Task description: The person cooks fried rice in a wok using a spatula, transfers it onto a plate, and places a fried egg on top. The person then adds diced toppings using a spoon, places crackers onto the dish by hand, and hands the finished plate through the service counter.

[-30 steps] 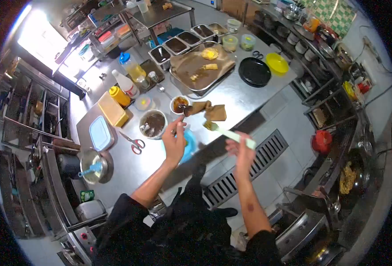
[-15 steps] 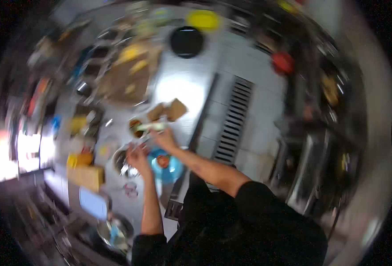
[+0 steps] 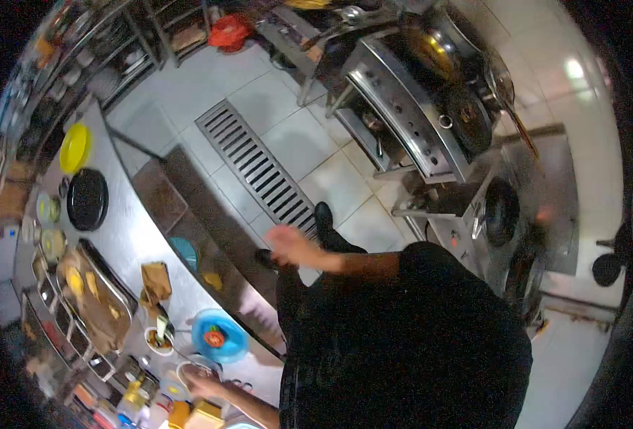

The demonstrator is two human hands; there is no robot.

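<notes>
My left hand [image 3: 203, 384] is over the round bowl [image 3: 188, 367] near the bottom of the view; its fingers are too blurred to read. Away from the table, above the floor, my right hand [image 3: 291, 244] is smeared by motion, and no object shows in it. The pale-handled brush [image 3: 161, 326] leans in a small cup of sauce [image 3: 160, 343]. On a blue plate [image 3: 225, 348] lies a red and green food piece [image 3: 214, 336]. Beside the cup is folded brown paper [image 3: 156, 280].
At the left, a paper-lined tray [image 3: 102, 304], a black plate [image 3: 87, 199] and a yellow plate [image 3: 75, 148] stand on the steel table. A floor grate [image 3: 259, 168] runs mid-view. The stove [image 3: 409, 114] and a dark pan [image 3: 501, 211] are at the right.
The view has swung right, towards the stove. My right hand has let go of the brush, which now rests in the cup, and has moved off the table. My left hand remains near the bowl.
</notes>
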